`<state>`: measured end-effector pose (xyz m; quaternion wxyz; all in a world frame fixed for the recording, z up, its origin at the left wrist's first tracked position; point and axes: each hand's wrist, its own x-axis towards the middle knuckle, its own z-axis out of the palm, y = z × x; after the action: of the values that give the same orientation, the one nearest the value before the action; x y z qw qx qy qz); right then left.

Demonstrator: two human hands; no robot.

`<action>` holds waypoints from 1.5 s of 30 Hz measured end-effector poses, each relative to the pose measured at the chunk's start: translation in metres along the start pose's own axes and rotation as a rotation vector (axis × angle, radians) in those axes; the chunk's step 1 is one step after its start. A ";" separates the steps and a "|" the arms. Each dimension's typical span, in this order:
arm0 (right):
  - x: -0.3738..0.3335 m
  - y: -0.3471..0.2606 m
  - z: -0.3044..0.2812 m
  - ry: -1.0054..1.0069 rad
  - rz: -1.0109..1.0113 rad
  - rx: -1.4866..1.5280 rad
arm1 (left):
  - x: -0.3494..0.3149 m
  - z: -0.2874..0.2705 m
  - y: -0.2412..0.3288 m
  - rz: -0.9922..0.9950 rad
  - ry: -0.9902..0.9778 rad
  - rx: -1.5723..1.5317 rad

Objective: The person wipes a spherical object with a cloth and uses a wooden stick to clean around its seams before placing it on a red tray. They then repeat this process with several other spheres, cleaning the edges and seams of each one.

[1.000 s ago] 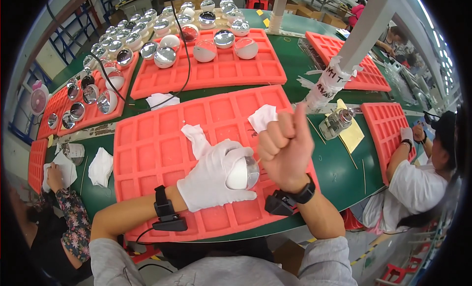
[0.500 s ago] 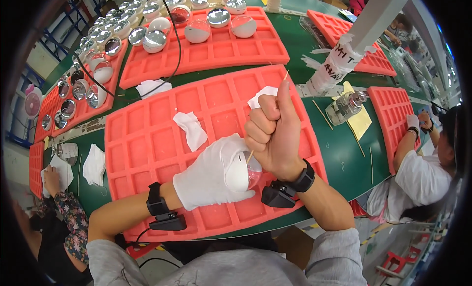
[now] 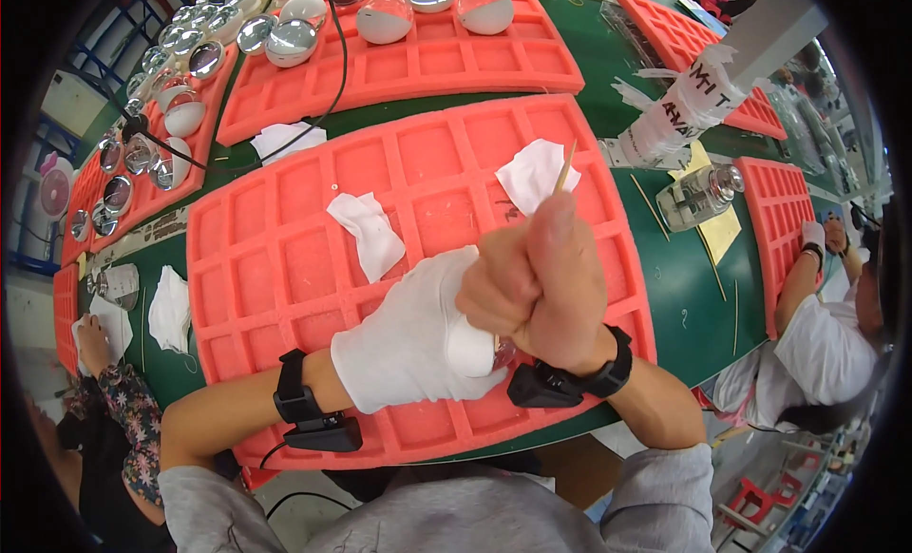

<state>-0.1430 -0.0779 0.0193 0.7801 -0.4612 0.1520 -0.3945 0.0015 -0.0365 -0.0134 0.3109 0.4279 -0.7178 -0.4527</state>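
My left hand, in a white glove, is wrapped round a ball with a white shell and a clear, reddish-looking part. Over that ball is my bare right hand, its fingers curled and thumb up, gripping a thin wooden stick. One end of the stick sticks up past the thumb. Its lower end points down at the ball, but whether it touches cannot be seen, since my right hand covers much of the ball. Both hands are above a red foam tray with square pockets.
White cloths lie on the tray. Beyond it, silvery balls fill other red trays, with a black cable hanging across. A glass jar, loose sticks and a wrapped post stand right. Co-workers sit on both sides.
My right hand has risen toward the camera and hides more of the ball. The stick leans a little more to the right. My left hand keeps its hold; the whole view has shifted slightly.
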 end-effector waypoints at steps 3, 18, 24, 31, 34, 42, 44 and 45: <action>0.002 -0.001 -0.013 0.032 0.005 0.149 | 0.000 0.000 0.000 0.042 0.039 0.072; -0.003 0.010 -0.013 0.003 -0.178 0.165 | 0.001 0.005 -0.010 -0.035 0.008 0.090; -0.006 0.009 -0.015 -0.077 -0.100 0.122 | 0.001 0.005 -0.006 0.015 -0.018 0.163; -0.012 0.012 -0.010 -0.087 -0.081 0.136 | -0.004 0.006 0.001 0.021 0.054 0.007; -0.011 0.012 -0.012 -0.100 -0.087 0.143 | -0.005 0.005 0.007 0.019 0.093 0.018; -0.001 0.007 -0.020 0.124 -0.086 0.516 | -0.010 0.009 0.002 -0.003 0.131 0.015; -0.004 0.010 -0.015 0.012 -0.138 0.305 | -0.008 0.007 -0.002 -0.055 0.104 -0.017; -0.004 0.012 -0.013 -0.044 -0.162 0.199 | -0.006 0.006 -0.005 -0.039 0.095 -0.009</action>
<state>-0.1479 -0.0792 0.0024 0.7908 -0.4009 0.0572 -0.4590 0.0014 -0.0298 -0.0207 0.3376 0.4614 -0.6919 -0.4409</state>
